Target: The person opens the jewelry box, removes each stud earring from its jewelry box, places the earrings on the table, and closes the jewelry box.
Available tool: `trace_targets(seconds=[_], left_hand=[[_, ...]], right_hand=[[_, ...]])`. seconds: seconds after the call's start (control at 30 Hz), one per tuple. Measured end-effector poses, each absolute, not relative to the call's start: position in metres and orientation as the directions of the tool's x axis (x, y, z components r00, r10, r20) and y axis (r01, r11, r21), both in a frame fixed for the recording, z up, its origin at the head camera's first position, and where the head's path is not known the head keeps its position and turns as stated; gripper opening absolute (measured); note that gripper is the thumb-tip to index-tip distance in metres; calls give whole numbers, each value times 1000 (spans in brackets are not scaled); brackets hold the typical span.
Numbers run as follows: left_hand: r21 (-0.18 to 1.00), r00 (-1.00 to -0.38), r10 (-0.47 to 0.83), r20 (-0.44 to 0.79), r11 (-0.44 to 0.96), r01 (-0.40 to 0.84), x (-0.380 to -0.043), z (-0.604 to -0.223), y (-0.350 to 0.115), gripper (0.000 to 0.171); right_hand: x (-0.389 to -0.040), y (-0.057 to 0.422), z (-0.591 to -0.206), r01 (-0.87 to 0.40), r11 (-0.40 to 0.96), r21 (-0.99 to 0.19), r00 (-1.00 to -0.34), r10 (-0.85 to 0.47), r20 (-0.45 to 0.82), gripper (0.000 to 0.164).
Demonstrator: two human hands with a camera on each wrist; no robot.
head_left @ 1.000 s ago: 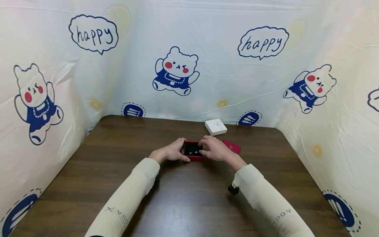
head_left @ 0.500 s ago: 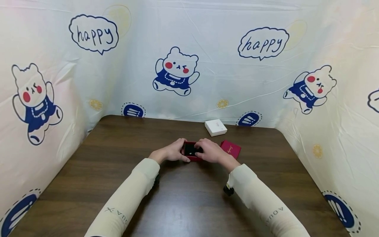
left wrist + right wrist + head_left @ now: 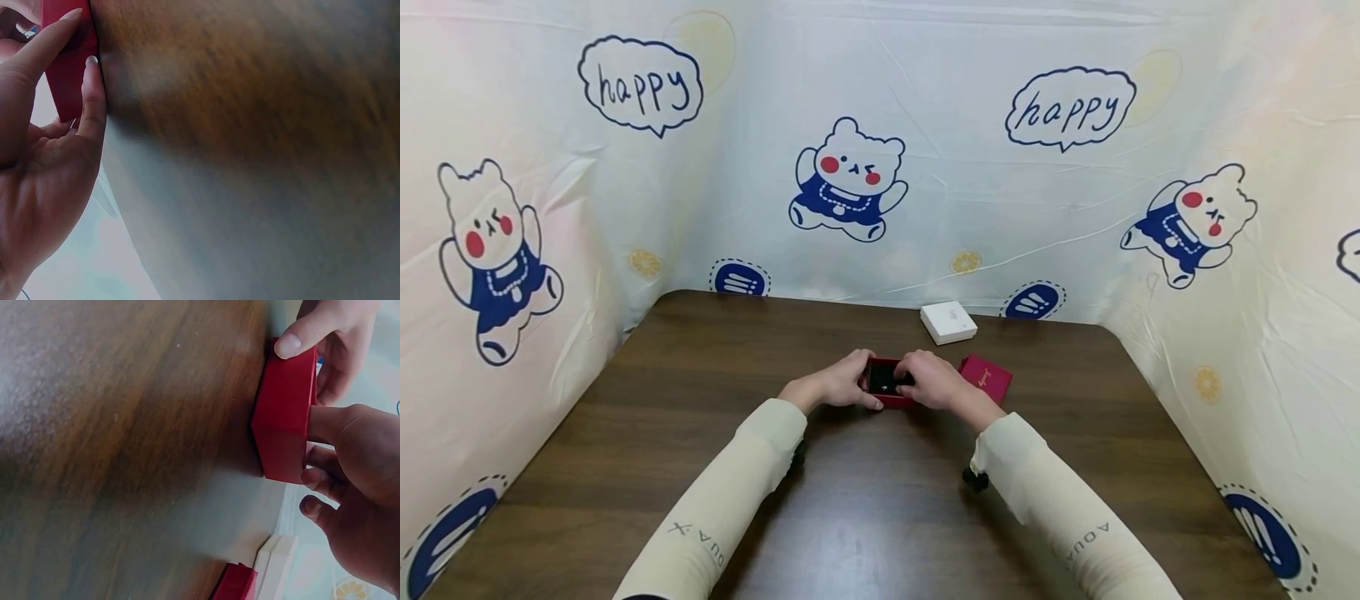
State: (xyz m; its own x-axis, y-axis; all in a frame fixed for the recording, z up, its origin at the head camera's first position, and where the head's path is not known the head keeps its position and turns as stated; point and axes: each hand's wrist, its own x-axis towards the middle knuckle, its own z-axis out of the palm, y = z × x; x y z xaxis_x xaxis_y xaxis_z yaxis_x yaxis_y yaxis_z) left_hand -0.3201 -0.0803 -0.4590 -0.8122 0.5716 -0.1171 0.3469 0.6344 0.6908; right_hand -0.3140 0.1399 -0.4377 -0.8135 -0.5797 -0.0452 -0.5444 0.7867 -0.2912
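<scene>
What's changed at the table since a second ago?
The right hand moved leftward, further over the open, black-lined red rectangular box, and reaches into it. Only one small silvery star shape now shows instead of two; whether the other is held or merely covered can't be told. The left hand still grips the box; the red square lid and white square box stayed put.

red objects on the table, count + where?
2: the open red box in the left hand's grip, and the red lettered piece just right of the right hand. The hands may hide small ones.
</scene>
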Motion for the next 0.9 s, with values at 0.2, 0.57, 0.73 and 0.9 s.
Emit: trace_targets(seconds=[0.2, 0.57, 0.73, 0.9], left_hand=[[696, -817, 563, -123, 636, 333, -319, -457, -80, 75], [692, -813, 568, -128, 639, 338, -319, -460, -79, 74], [685, -810, 573, -123, 640, 348, -319, -459, -79, 74], [691, -811, 572, -126, 637, 342, -319, -457, -79, 74]], right_hand=[[-313, 140, -437, -555, 788, -268, -812, -583, -33, 23], [-312, 135, -438, -586, 791, -173, -799, -600, -39, 13], [-313, 135, -439, -576, 796, -186, -804, -593, -49, 11], [-315, 134, -439, -586, 790, -181, -797, -603, -47, 6]])
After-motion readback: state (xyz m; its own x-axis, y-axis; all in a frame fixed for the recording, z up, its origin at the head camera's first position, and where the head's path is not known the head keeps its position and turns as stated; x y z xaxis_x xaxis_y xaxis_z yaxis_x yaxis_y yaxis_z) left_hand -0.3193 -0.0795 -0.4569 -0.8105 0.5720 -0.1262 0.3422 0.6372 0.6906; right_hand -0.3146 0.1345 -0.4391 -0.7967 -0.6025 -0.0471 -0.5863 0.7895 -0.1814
